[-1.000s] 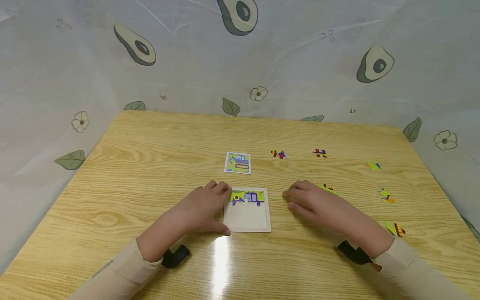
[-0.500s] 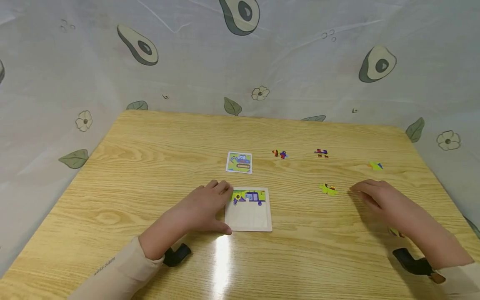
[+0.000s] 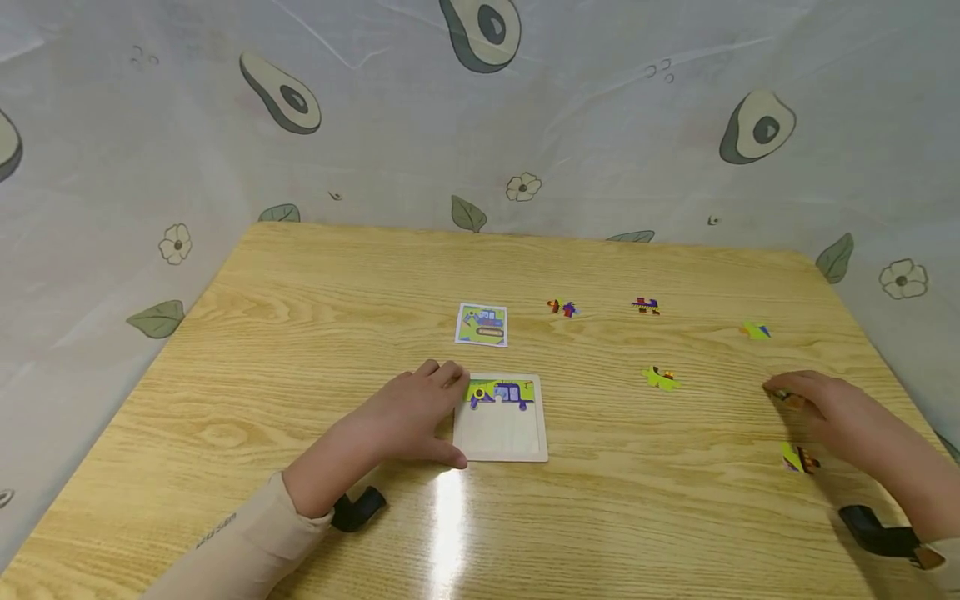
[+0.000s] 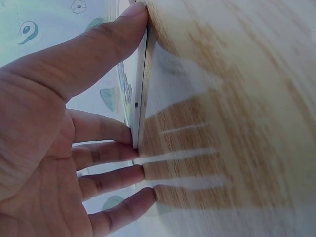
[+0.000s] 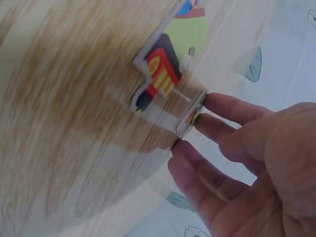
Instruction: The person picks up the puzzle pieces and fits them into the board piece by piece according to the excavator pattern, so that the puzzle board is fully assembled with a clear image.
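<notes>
A square puzzle tray [image 3: 499, 435] lies on the table with a strip of assembled picture along its far side. My left hand [image 3: 401, 421] rests at the tray's left edge, thumb at the near corner and fingers towards the far one. On the right, my right hand [image 3: 847, 421] has its fingertips on a small puzzle piece [image 3: 786, 400]. In the right wrist view, thumb and fingers of my right hand [image 5: 247, 163] pinch that piece [image 5: 190, 117] by its edges, low at the table. A green piece with red and yellow [image 5: 165, 66] lies beside it.
A square picture card [image 3: 482, 325] lies beyond the tray. Loose pieces lie on the table: two at the back [image 3: 563, 307], a dark red one [image 3: 646, 306], a green-blue one [image 3: 757, 331], a green one [image 3: 662, 379] and one near my right hand [image 3: 799, 458].
My right hand has moved right, from beside the tray past the green piece to the piece at the far right. The left hand has stayed at the tray's left edge.
</notes>
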A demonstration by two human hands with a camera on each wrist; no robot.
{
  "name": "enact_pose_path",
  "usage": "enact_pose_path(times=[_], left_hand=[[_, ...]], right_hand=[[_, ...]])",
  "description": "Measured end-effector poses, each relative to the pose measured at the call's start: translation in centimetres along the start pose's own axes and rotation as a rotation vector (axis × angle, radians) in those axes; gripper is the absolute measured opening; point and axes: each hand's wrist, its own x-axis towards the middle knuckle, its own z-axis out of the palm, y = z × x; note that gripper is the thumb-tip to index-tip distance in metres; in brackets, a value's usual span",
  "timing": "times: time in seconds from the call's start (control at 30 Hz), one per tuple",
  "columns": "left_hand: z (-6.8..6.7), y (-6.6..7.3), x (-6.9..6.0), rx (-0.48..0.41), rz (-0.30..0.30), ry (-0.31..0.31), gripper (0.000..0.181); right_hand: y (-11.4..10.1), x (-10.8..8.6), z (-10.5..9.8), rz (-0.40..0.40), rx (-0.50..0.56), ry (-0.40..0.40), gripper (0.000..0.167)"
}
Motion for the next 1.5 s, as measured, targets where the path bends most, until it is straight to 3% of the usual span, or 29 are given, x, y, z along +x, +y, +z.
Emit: enact_pose_path(times=[0.2, 0.43, 0.7, 0.93, 1.1, 1.2, 1.33, 1.5], left_hand=[[0.0, 0.0, -0.1, -0.020, -0.002, 0.007, 0.104], [0.1, -0.1, 0.0, -0.012, 0.007, 0.010, 0.104], [0.0, 0.0, 0.2, 0.003, 0.012, 0.005, 0.104], [0.0, 0.0, 0.2, 0.002, 0.006, -0.002, 0.105], [0.0, 0.1, 0.2, 0.000, 0.001, -0.010, 0.106], [0.1, 0.1, 0.2, 0.005, 0.001, -0.010, 0.106], [0.2, 0.1, 0.3, 0.014, 0.004, -0.006, 0.106], [0.2, 0.0, 0.2, 0.016, -0.002, -0.007, 0.106]], right_hand=[[0.2, -0.1, 0.3, -0.031, -0.045, 0.075, 0.038], [0.3, -0.1, 1.1, -0.134, -0.090, 0.264, 0.032], [0.4, 0.1, 1.0, -0.048, -0.089, 0.194, 0.035], [0.2, 0.1, 1.2, -0.040, -0.082, 0.204, 0.033], [-0.1, 0.2, 0.7, 0.032, -0.032, 0.083, 0.035], [0.0, 0.3, 0.6, 0.056, -0.009, 0.052, 0.036], [0.1, 0.3, 0.9, 0.043, 0.005, 0.079, 0.035], [-0.1, 0.6, 1.2, -0.020, -0.008, 0.185, 0.031]])
